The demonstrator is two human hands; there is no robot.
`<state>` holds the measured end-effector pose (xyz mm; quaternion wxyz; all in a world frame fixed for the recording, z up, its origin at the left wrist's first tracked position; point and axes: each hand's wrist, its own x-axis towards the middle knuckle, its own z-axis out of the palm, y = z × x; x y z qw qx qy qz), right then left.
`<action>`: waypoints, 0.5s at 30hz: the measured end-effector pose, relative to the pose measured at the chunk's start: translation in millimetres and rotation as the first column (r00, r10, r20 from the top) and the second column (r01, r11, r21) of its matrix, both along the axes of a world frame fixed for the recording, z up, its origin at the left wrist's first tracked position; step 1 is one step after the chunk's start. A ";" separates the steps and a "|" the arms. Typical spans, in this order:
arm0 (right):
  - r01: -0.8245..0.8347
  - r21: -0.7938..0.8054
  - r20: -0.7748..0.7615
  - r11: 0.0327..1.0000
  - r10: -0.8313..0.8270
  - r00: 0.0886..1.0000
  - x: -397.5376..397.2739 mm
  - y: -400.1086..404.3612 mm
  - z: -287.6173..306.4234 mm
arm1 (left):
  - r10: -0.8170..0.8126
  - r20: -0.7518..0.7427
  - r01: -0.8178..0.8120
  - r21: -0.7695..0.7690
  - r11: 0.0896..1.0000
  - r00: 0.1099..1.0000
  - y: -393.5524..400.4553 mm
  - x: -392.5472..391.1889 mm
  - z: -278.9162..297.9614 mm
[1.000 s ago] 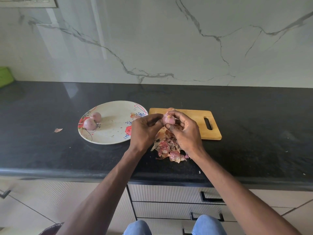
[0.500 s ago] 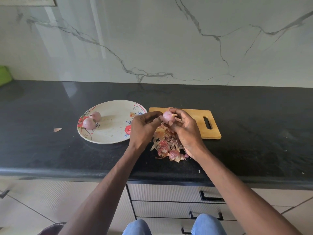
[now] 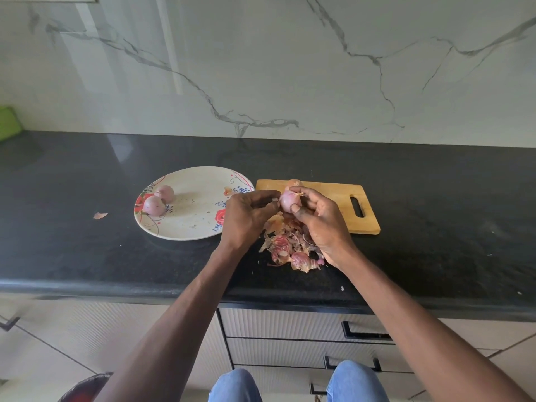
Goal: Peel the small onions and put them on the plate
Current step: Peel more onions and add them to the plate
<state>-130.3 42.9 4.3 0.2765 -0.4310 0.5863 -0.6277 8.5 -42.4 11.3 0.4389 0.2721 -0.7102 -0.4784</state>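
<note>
Head view: compared with a second ago, the small pink onion pinched in the right hand looks barer, the left hand picking its skin above brown peelings, nearing the floral plate.

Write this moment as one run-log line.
right hand holds small pink onion | left hand picks its skin | floral white plate: two peeled onions
</note>
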 end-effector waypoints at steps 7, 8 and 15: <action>-0.024 0.013 0.043 1.000 0.024 0.999 0.0 -1.4 0.0 | 0.044 0.000 -0.044 0.004 0.999 0.999 -0.1 -0.7 -1.3; -0.025 0.017 0.039 1.000 0.025 0.999 -0.3 -1.2 0.3 | 0.052 0.001 -0.052 0.001 0.999 0.999 -0.5 -1.1 -1.9; -0.090 0.004 0.140 0.996 0.088 0.986 2.6 -3.2 -0.4 | 0.115 0.034 -0.115 -0.013 0.993 0.993 -0.2 -4.3 -0.2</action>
